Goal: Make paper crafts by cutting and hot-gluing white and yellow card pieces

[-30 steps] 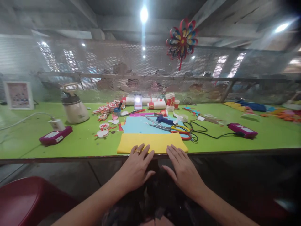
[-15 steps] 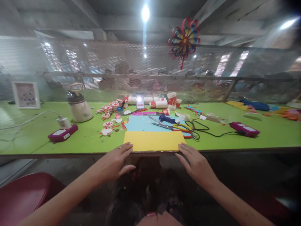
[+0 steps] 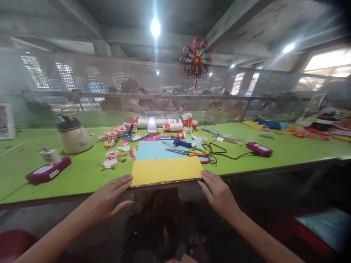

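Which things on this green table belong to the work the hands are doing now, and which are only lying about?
In use:
- yellow sheet, at the table's near edge
- left hand, fingertips at its left corner
- right hand, fingertips at its right corner

Lying about:
- blue sheet
- scissors
- black cable
- cream jug
- paper cups

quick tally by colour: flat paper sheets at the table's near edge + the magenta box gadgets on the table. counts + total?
Yellow sheet, between left hand and right hand: 1
Light blue sheet, behind it: 1
Magenta boxes, one left, one right: 2
Total: 4
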`<state>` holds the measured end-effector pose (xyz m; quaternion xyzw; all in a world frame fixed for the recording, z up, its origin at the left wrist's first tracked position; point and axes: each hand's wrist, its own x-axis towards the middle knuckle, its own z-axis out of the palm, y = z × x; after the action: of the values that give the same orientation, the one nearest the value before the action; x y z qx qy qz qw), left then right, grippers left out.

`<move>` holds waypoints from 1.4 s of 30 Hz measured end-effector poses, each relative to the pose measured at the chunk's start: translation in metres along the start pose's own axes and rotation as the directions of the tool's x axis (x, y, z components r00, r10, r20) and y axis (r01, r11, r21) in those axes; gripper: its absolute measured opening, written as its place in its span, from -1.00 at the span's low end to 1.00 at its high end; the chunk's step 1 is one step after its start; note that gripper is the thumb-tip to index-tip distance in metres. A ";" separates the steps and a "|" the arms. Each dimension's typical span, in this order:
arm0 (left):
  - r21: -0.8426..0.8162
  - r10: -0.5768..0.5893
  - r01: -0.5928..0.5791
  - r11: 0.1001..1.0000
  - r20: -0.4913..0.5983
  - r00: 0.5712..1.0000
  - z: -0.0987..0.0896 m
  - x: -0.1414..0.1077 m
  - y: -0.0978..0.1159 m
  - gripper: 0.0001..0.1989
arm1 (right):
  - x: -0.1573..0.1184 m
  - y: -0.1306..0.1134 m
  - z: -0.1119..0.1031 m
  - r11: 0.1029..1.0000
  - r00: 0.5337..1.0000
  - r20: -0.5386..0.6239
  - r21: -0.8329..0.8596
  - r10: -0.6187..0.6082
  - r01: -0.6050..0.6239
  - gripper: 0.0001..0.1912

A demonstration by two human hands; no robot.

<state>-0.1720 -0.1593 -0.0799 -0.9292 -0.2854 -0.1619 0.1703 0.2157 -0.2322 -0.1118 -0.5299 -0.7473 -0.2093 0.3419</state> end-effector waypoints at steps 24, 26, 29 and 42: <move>-0.202 -0.159 0.170 0.964 0.071 0.985 0.055 0.134 0.013 -0.51 | 0.020 -0.021 0.028 0.997 0.998 -0.042 0.074 0.039 -0.036 -0.73; -0.207 -0.164 0.179 0.962 0.088 0.983 0.054 0.132 0.013 -0.49 | 0.018 -0.019 0.030 0.998 0.999 -0.045 0.057 0.016 -0.014 -0.71; -0.205 -0.178 0.199 0.958 0.115 0.977 0.052 0.131 0.015 -0.48 | 0.014 -0.015 0.030 0.999 0.998 -0.059 0.049 -0.011 0.013 -0.70; -0.245 -0.220 0.233 0.941 0.081 0.972 0.054 0.132 0.015 -0.48 | 0.008 -0.015 0.039 0.995 0.975 -0.213 0.079 0.068 -0.052 -0.76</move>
<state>-0.0484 -0.0863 -0.0784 -0.9082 -0.3717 -0.1911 0.0231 0.1887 -0.2057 -0.1312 -0.5136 -0.6965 -0.2276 0.4464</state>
